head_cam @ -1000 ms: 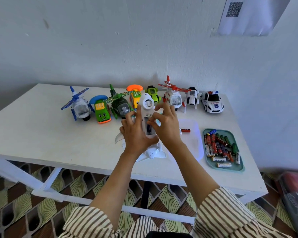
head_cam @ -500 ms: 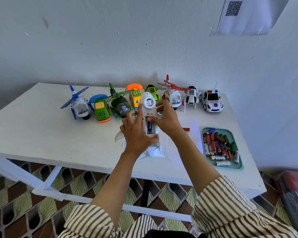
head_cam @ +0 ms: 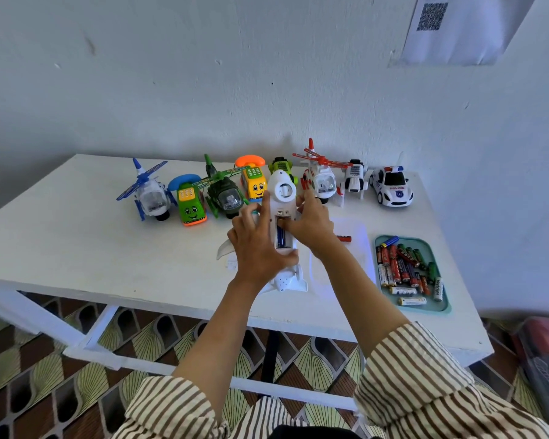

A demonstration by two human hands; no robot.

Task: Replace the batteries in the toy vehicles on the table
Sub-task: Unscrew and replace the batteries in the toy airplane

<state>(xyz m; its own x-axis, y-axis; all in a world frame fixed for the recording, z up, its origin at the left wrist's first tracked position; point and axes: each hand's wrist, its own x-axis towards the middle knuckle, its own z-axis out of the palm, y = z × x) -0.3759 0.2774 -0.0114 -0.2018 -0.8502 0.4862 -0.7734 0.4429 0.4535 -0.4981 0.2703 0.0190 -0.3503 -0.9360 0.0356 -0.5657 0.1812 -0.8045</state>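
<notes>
- Head view: toy plane [head_cam: 282,188] is belly-up at the middle of the tabletop [head_cam: 76,248], with the left hand [head_cam: 260,248] clamped round its body.
- Right hand [head_cam: 311,223] grips the plane's other side, its thumb pressing the blue battery [head_cam: 280,237] in the open bay.
- Risk: a crooked or reversed battery could spring out, and a slipping thumb could knock the plane toward the near edge.

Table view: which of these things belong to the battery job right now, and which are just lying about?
In use: white toy plane, held by left hand and right hand; blue battery in its open compartment; teal tray of batteries.
Lying idle just now: police car; blue helicopter; red battery; QR sheet on the wall.
</notes>
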